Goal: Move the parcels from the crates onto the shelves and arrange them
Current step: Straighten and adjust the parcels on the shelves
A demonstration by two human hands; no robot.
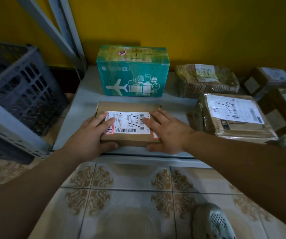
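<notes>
Several parcels (pixel 231 118) already sit on the shelf (pixel 87 94): right of the crate (pixel 23 87), left hand (pixel 94 133) and right hand (pixel 166 131) clasp the flat parcel (pixel 130 107) at its front edge, nearly placed; whether more wait crated is hidden.

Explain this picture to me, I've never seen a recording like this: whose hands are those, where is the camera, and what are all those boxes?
There is no machine here. The one picture comes from a camera worn on a person's head, looking forward and down, so the arms reach in from below. The left hand and right hand both hold a flat brown cardboard parcel with a white shipping label: fingers on top, thumbs against its near side. It lies on a grey shelf. Behind it stands a teal box printed with an aeroplane; to the right lie tape-wrapped brown parcels. A dark grey plastic crate sits at left.
</notes>
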